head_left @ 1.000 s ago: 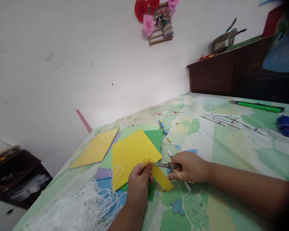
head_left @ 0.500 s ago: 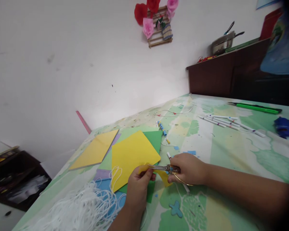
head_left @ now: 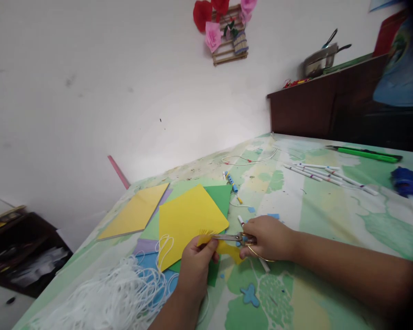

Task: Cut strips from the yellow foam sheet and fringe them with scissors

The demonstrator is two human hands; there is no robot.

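My left hand [head_left: 197, 261] pinches a strip of yellow paper [head_left: 230, 250] whose upper edge is cut into a fine fringe. The fingers of my right hand [head_left: 266, 238] are wrapped round the handles of a pair of scissors [head_left: 231, 237], their blades pointing left and meeting the strip beside my left fingertips. Behind my hands lies a larger yellow sheet [head_left: 189, 215] on top of a green sheet [head_left: 218, 197]. A blue paper cross shape [head_left: 250, 294] rests on the tablecloth below the scissors. Under my right hand, a white marker [head_left: 263, 264] is partly covered.
A heap of white string [head_left: 103, 298] spreads over the front left. Farther back left lies a yellow-orange pad [head_left: 137, 211]. White pens [head_left: 313, 174], a green cutter [head_left: 368, 154] and a dark blue object [head_left: 409, 182] lie to the right. A dark cabinet [head_left: 303, 112] stands behind.
My left hand has shifted slightly left and down, and more of the strip's fringe shows above it. The scissors stay nearly in place, and the view has moved a little.
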